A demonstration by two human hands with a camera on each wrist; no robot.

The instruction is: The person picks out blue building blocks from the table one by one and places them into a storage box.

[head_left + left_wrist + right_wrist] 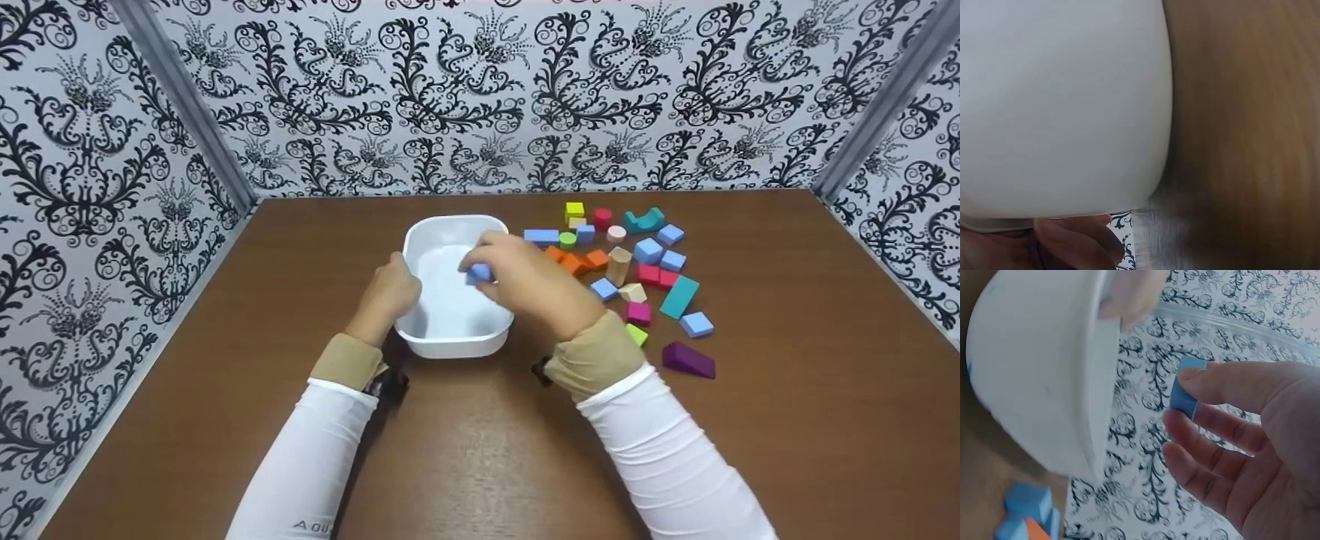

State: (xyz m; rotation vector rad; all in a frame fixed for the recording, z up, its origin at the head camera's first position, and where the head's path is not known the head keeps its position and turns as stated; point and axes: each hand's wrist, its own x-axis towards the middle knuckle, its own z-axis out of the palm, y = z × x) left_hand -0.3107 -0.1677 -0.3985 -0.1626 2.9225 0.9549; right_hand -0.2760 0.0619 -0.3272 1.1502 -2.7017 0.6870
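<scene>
A white plastic tub stands on the brown table, its inside bare in the head view. My left hand grips the tub's left rim; in the left wrist view its curled fingers show at the rim beside the tub wall. Over the tub's right side, my right hand pinches a small blue block. The right wrist view shows that blue block between thumb and fingers, above rim height, with the other fingers loosely bent below.
Right of the tub lie several loose blocks, among them a teal rectangle, a purple wedge, a tan cylinder and a teal arch. Patterned walls enclose the table's back and sides.
</scene>
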